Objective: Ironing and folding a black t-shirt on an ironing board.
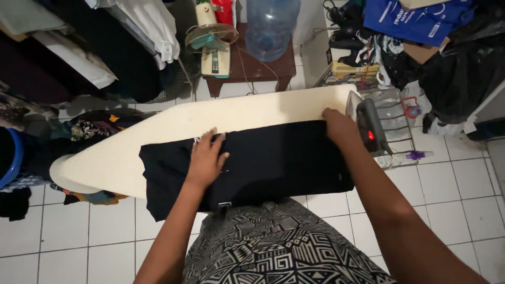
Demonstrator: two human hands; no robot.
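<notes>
My left hand lies flat, fingers spread apart and pressed palm-down on the dark garment, left of the frame's centre. It clamps on nothing; it only bears down on the cloth. My right hand rests at the garment's upper right corner, right of centre, fingers curled over the edge of the cloth; I cannot tell whether that grip is pinched on the fabric or merely laid on it.

The dark garment is spread across the cream ironing board, which runs from the left-centre of the frame up to the right. The garment covers the board's middle and right part; its left end hangs over the near edge toward the lower left.

An iron with a small red light showing stands on a wire rest at the board's right end, just beside my right hand.

Beyond the board, at upper centre, a large clear water bottle stands on a brown stool, with a small fan beside it. Hanging clothes fill the upper left. Blue bags and dark clutter occupy the upper right. The floor is white tile. A patterned black-and-white cloth fills the lower centre.
</notes>
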